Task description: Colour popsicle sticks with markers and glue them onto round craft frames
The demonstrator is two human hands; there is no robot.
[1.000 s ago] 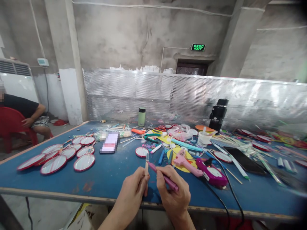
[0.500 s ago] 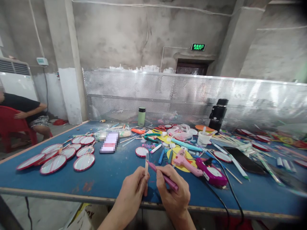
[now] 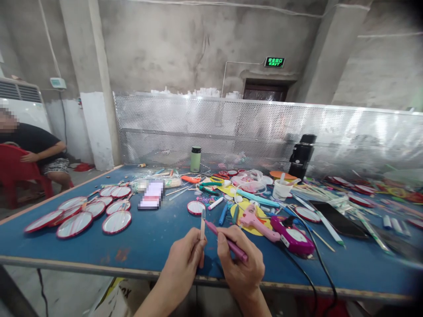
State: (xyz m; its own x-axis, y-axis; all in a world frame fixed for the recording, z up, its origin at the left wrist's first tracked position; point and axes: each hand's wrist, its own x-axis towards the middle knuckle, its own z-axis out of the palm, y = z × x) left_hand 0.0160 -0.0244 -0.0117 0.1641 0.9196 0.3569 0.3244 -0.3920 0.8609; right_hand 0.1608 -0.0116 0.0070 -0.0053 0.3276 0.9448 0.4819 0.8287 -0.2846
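Near the table's front edge, my left hand (image 3: 185, 255) pinches a flat wooden craft stick (image 3: 202, 226) upright, its upper end tinted grey-blue. A purple marker (image 3: 231, 244) is gripped in my right hand (image 3: 241, 259) like a pen, its tip close beside the stick; I cannot tell whether they touch. Just beyond the stick lies a small round disc with a red rim (image 3: 196, 208). Several larger red-rimmed discs (image 3: 116, 222) lie overlapping on the left. To the right of my hands rest a pink glue gun (image 3: 259, 224) and a blue marker (image 3: 223, 214).
A purple device with a cable (image 3: 294, 237) and a dark phone (image 3: 337, 219) lie on the right of the blue table (image 3: 148, 251). A lit phone (image 3: 152, 195), green bottle (image 3: 195, 159), white cup (image 3: 282, 189) and black flask (image 3: 302, 156) stand farther back. A person (image 3: 33, 145) sits at left.
The marker tip sits slightly farther right and a little higher along the stick. Both hands keep their holds. The camera view has shifted slightly.
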